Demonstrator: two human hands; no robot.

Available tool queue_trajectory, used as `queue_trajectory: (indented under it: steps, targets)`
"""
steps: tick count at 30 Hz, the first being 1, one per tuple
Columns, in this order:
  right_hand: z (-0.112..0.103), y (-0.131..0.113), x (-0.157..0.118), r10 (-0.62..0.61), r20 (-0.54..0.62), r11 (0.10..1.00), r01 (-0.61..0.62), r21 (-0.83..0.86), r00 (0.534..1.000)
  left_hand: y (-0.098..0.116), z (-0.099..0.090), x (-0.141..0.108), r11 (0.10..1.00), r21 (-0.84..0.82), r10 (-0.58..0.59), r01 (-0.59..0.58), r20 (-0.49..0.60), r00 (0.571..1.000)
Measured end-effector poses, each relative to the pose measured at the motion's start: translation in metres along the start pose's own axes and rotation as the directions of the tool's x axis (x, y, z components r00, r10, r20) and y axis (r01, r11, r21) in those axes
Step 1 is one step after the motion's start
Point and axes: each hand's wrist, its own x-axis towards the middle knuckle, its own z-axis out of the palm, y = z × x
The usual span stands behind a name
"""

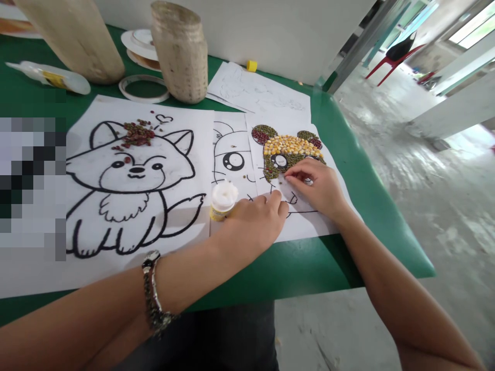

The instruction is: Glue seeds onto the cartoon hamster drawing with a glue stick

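My right hand (315, 185) is over the right-hand drawing, thumb and fingertips pinched together beside the green-bean patch (273, 167); what they hold, if anything, is too small to tell. Yellow corn kernels (288, 145) cover the figure's forehead, and its ears carry green and red beans. My left hand (259, 221) lies on the lower part of the paper with its fingers curled; their tips point down and any held item is hidden. Just left of it stands a small white-topped glue jar (224, 198).
A fox drawing (135, 216) with a bean pile (138, 135) lies left. Behind are a large jar (181, 51), another container (77, 41), a tape roll (144, 88), a glue bottle (54, 76), sketch sheets (266, 93) and a yellow cap (251, 66). The green table's edge (410, 247) is right.
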Motion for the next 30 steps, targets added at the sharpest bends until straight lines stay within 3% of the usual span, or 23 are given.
queue_trajectory:
  steps: [8,25,30]
  targets:
    - [-0.003,-0.002,-0.003,0.016,-0.011,0.997,-0.015,0.078,1.0,-0.001,0.0,0.0,1.0,-0.005,0.005,-0.005,0.004,1.0]
    - [-0.004,0.002,-0.013,-0.162,0.077,0.983,0.168,-0.073,0.984,-0.001,-0.001,0.0,1.0,-0.018,0.004,-0.003,0.015,1.0]
    - [-0.003,0.0,-0.014,-0.158,0.072,0.98,0.165,-0.11,0.985,-0.001,0.0,0.0,1.0,-0.001,0.004,-0.004,-0.001,1.0]
